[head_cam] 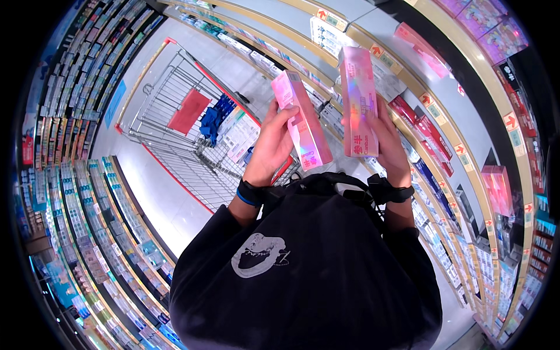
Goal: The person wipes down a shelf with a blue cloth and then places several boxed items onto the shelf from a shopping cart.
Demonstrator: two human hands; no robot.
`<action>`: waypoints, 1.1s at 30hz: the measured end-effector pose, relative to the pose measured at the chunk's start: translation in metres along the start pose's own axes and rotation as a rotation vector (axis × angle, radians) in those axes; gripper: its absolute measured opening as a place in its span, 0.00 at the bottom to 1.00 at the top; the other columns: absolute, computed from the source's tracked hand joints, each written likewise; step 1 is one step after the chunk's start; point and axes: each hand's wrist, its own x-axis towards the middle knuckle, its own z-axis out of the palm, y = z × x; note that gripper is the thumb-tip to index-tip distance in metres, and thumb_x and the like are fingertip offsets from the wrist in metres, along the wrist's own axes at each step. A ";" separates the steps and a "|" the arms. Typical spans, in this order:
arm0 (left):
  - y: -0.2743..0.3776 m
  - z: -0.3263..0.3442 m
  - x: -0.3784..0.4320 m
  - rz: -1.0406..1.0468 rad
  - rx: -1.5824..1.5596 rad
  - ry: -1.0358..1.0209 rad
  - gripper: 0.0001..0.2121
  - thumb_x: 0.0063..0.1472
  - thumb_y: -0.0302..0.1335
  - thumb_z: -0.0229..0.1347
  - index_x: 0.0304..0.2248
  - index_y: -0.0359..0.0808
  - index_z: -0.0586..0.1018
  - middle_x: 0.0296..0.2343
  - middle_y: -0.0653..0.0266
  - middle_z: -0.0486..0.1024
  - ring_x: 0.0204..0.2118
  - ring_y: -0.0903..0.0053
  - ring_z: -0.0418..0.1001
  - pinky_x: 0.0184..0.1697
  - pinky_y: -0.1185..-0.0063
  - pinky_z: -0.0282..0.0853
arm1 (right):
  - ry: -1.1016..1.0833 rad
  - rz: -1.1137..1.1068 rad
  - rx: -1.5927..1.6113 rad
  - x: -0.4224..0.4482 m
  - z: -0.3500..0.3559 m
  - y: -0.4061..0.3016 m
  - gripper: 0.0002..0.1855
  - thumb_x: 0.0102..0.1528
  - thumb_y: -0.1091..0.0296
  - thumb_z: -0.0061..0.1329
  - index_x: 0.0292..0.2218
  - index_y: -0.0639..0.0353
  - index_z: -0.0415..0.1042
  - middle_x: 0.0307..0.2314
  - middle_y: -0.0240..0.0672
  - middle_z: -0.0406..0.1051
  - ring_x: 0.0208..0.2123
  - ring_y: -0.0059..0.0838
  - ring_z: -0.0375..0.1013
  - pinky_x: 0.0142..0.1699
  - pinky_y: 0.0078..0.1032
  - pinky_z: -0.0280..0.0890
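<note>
My left hand (272,146) grips a long pink carton (308,127) with a shiny iridescent face, its thumb lying across the side. A second pink carton (358,96), also shiny and bearing the maker's name Canban, is held upright in my right hand (387,140). The two cartons are apart, side by side in front of my chest. What is inside them cannot be seen. Dark bands circle both wrists, and the fingers behind the cartons are partly hidden.
A wire shopping cart (175,109) with red trim stands ahead to the left, holding a blue bundle (212,122) and white packages (238,138). Shelves (437,109) with red boxes (433,135) and pink cartons (496,188) curve along the right. More stocked shelves (83,210) line the left.
</note>
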 end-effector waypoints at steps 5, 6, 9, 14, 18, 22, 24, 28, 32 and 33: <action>-0.001 0.023 -0.010 0.100 0.161 0.113 0.27 0.68 0.26 0.56 0.62 0.37 0.59 0.50 0.54 0.74 0.52 0.68 0.77 0.54 0.69 0.77 | 0.031 0.073 0.103 0.006 0.011 0.003 0.32 0.71 0.57 0.42 0.67 0.62 0.49 0.51 0.40 0.71 0.49 0.29 0.76 0.54 0.27 0.71; -0.002 0.025 -0.011 0.103 0.182 0.153 0.29 0.67 0.25 0.58 0.62 0.38 0.57 0.49 0.56 0.74 0.50 0.70 0.77 0.51 0.71 0.78 | 0.027 0.078 0.076 0.006 0.011 0.006 0.31 0.71 0.56 0.41 0.67 0.62 0.50 0.50 0.40 0.71 0.49 0.29 0.76 0.54 0.27 0.71; -0.003 0.030 -0.012 0.110 0.218 0.207 0.33 0.65 0.25 0.62 0.63 0.39 0.56 0.48 0.58 0.75 0.47 0.74 0.78 0.48 0.74 0.79 | -0.024 0.080 0.079 0.006 0.004 0.009 0.33 0.71 0.55 0.42 0.67 0.61 0.49 0.51 0.40 0.71 0.48 0.30 0.76 0.53 0.28 0.71; -0.007 0.030 -0.015 0.196 0.303 0.250 0.32 0.64 0.23 0.63 0.62 0.35 0.59 0.47 0.58 0.77 0.46 0.75 0.78 0.50 0.74 0.77 | -0.003 -0.007 -0.055 0.004 0.005 0.002 0.34 0.70 0.57 0.43 0.68 0.62 0.46 0.51 0.41 0.71 0.47 0.27 0.75 0.52 0.26 0.70; -0.011 0.025 -0.012 0.256 0.389 0.186 0.28 0.63 0.23 0.64 0.59 0.31 0.64 0.45 0.59 0.79 0.46 0.76 0.79 0.50 0.75 0.75 | -0.029 -0.101 -0.347 0.003 0.006 0.013 0.37 0.68 0.61 0.49 0.69 0.63 0.45 0.50 0.40 0.72 0.46 0.23 0.72 0.51 0.25 0.68; -0.015 0.030 -0.014 0.236 0.429 0.131 0.26 0.62 0.23 0.65 0.56 0.29 0.68 0.45 0.59 0.80 0.46 0.77 0.79 0.52 0.76 0.74 | -0.111 -0.069 -0.431 0.004 0.004 0.021 0.42 0.64 0.63 0.54 0.70 0.63 0.47 0.55 0.43 0.69 0.49 0.27 0.70 0.54 0.27 0.67; -0.014 0.035 -0.018 0.252 0.439 0.150 0.25 0.61 0.22 0.66 0.55 0.30 0.71 0.46 0.60 0.80 0.47 0.78 0.78 0.52 0.75 0.74 | -0.129 -0.089 -0.467 0.002 0.004 0.018 0.43 0.63 0.62 0.55 0.70 0.63 0.46 0.57 0.44 0.66 0.51 0.29 0.70 0.55 0.28 0.66; -0.014 0.040 -0.019 0.241 0.449 0.100 0.24 0.60 0.21 0.66 0.54 0.30 0.72 0.45 0.62 0.80 0.46 0.78 0.78 0.50 0.76 0.75 | -0.249 -0.256 -0.807 -0.001 0.005 0.005 0.52 0.57 0.55 0.62 0.71 0.62 0.45 0.62 0.48 0.59 0.57 0.33 0.67 0.59 0.33 0.65; -0.022 0.032 -0.021 0.262 0.480 0.051 0.23 0.59 0.19 0.65 0.53 0.30 0.73 0.42 0.63 0.79 0.44 0.78 0.78 0.47 0.77 0.74 | -0.232 0.014 -0.492 -0.016 -0.008 0.010 0.60 0.48 0.47 0.69 0.70 0.62 0.48 0.56 0.45 0.65 0.53 0.32 0.70 0.58 0.31 0.65; -0.023 0.035 -0.024 0.258 0.470 0.056 0.21 0.59 0.18 0.64 0.52 0.30 0.74 0.42 0.63 0.79 0.45 0.77 0.78 0.47 0.77 0.74 | -0.222 0.178 -0.587 -0.020 -0.014 0.003 0.53 0.50 0.52 0.69 0.67 0.61 0.54 0.51 0.42 0.69 0.51 0.29 0.71 0.57 0.28 0.66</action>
